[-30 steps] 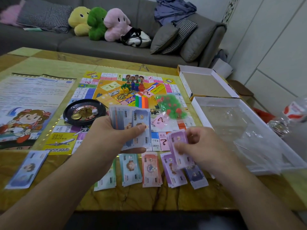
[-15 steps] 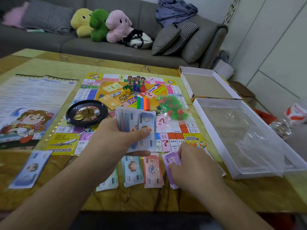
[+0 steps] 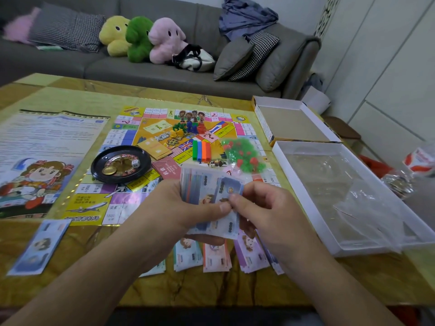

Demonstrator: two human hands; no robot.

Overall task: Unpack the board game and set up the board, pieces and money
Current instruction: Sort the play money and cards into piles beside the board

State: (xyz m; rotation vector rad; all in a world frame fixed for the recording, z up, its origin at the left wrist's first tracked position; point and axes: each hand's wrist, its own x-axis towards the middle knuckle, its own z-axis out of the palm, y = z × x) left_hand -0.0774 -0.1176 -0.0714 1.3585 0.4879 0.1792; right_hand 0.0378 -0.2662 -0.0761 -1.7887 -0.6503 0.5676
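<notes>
Play money [image 3: 211, 191] sits as a fanned stack of notes in the left hand [image 3: 188, 208], thumb laid across the front and fingers curled behind, held over the near edge of the game board [image 3: 131, 135]. The right hand [image 3: 263, 208] meets it there, thumb and forefinger pinching the top blue note at its right edge. Below both hands a row of sorted note piles [image 3: 211, 255] lies on the table [image 3: 188, 290], a glossy amber and green stone-patterned top, and one more pale blue pile [image 3: 38, 247] lies apart toward the near left corner. The board is spread flat in the middle of the table; on it stand a black roulette wheel [image 3: 121, 164] with a white die in its bowl, a cluster of coloured pawns [image 3: 188, 127], a block of green, blue and orange sticks [image 3: 201, 150], a clear bag of green and red houses [image 3: 244, 154] and some card decks [image 3: 155, 148]. A printed rule sheet [image 3: 47, 149] with a cartoon girl lies left of the board. To the right, two open box halves rest on the table: the far one [image 3: 292, 121] shows a brown cardboard floor, the near white one [image 3: 329, 184] holds crumpled clear plastic. Behind the table runs a grey sofa [image 3: 94, 64] with cushions, yellow, green and pink plush toys [image 3: 141, 37], a bag and a heap of blue cloth. White panelled walls fill the right side.
</notes>
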